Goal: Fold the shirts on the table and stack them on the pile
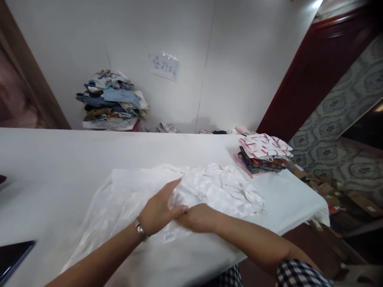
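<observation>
A white shirt with a faint checked pattern lies partly folded and bunched on the white table. Its left part spreads flatter and looks thin. My left hand, with a metal bracelet at the wrist, is closed on the shirt's fabric near the middle, the thumb on top. Right against it, my right hand also grips the fabric, its fingers tucked under and partly hidden. The two hands touch at the thumbs.
A stack of folded shirts sits at the table's right end. Behind the table rises a tall clothes pile. A dark flat device lies at the lower left. Cardboard boxes fill the floor at right.
</observation>
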Demonstrator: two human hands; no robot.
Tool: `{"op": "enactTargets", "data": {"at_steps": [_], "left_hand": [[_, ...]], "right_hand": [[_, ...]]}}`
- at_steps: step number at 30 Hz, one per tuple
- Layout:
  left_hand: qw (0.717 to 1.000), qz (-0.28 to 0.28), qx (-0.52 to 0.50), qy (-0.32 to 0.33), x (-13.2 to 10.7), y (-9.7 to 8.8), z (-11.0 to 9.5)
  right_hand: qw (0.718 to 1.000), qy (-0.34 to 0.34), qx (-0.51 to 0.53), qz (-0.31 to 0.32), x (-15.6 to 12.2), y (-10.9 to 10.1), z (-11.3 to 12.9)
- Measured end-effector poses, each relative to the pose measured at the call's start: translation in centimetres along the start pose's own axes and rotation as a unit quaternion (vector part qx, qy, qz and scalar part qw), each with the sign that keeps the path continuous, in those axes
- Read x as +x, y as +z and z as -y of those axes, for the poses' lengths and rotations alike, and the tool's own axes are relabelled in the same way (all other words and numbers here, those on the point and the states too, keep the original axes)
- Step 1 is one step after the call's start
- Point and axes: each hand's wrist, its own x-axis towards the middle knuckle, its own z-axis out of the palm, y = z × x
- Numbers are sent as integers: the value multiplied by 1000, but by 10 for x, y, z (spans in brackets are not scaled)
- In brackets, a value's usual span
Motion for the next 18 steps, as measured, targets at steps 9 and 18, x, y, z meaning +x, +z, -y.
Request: {"op": "enactTargets", "data": {"at_steps": [9,18], "left_hand": [[997,-2,-77,10,14,25,-9],[969,-19,-240,56,48,17,-54]], "right_hand": [[964,-22,195,-179,-49,-21,15],[824,263,408,-293,-38,-18,-32]]}}
